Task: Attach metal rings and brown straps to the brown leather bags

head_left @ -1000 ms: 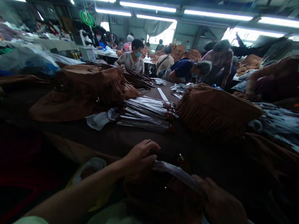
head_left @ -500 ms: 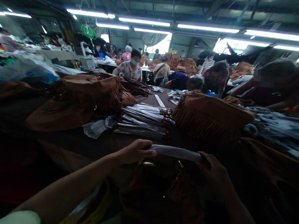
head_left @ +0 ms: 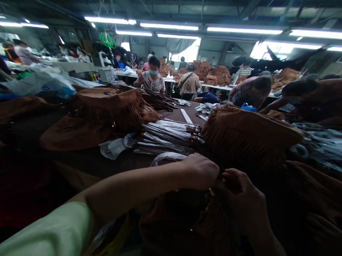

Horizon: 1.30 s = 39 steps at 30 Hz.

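Left hand (head_left: pixel 201 171) is bending over the bag top, knuckles up, fingers hidden; can't tell what it is gripping. Right hand (head_left: pixel 242 193) is sitting just beside it, fingers curling in toward the same spot; too dark to tell if it is pinching anything. Brown bag (head_left: pixel 180 224) is lying right below both hands, close to the person's body, with metal hardware (head_left: pixel 210 195) showing near its top. White-wrapped strap (head_left: pixel 169 156) is looping up behind the left forearm. Beyond, a stack of wrapped straps (head_left: pixel 167 135) is lying on the dark table (head_left: pixel 172 107) between two fringed piles, left pile (head_left: pixel 112 98) and right pile (head_left: pixel 254 124). Masked co-worker (head_left: pixel 153 79) is sitting opposite.
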Motion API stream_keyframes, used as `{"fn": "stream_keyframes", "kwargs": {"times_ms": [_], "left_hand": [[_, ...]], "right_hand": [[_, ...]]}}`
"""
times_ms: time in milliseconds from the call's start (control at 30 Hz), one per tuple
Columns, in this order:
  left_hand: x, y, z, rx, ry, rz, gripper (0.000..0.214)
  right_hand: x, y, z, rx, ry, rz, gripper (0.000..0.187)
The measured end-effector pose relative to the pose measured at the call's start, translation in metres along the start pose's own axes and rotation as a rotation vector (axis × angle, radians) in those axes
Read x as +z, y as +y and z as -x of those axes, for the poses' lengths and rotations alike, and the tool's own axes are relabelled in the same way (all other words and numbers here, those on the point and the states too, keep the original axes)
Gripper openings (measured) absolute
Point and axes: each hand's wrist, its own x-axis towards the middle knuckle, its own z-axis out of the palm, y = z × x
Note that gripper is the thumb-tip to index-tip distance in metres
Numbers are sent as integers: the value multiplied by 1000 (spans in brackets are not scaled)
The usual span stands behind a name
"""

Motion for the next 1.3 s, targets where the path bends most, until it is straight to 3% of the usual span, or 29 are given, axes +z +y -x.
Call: {"fn": "stream_keyframes", "kwargs": {"times_ms": [67,100,200,300,433,533,667,767,933,1100,1300], "left_hand": [[10,-14,-12,-59,-240,243,33],[17,-24,-15,-87,-291,373,32],[39,-52,-20,-209,-257,683,32],[64,-64,-22,-315,-195,907,41],[91,-61,-23,-488,-66,1048,49],[106,-52,-20,-500,-103,1144,46],[112,-35,-13,-517,-217,1220,31],[111,-28,-11,-573,-228,1226,22],[114,-30,-6,-500,-167,1327,21],[121,-33,-1,-477,-131,1353,23],[118,-32,6,-463,-179,1403,27]], "right_hand": [[1,10,4,98,2,-51,52],[3,18,7,143,-28,-72,51],[18,43,17,226,-197,-88,45],[39,52,27,174,-314,-94,45],[57,45,39,157,-302,-190,34],[60,38,49,206,-198,-204,32],[61,31,62,284,-59,-132,46],[57,30,67,288,-44,-145,56],[47,36,71,210,-165,-171,40],[52,37,73,169,-154,-137,38],[55,32,77,44,-139,-96,33]]}}
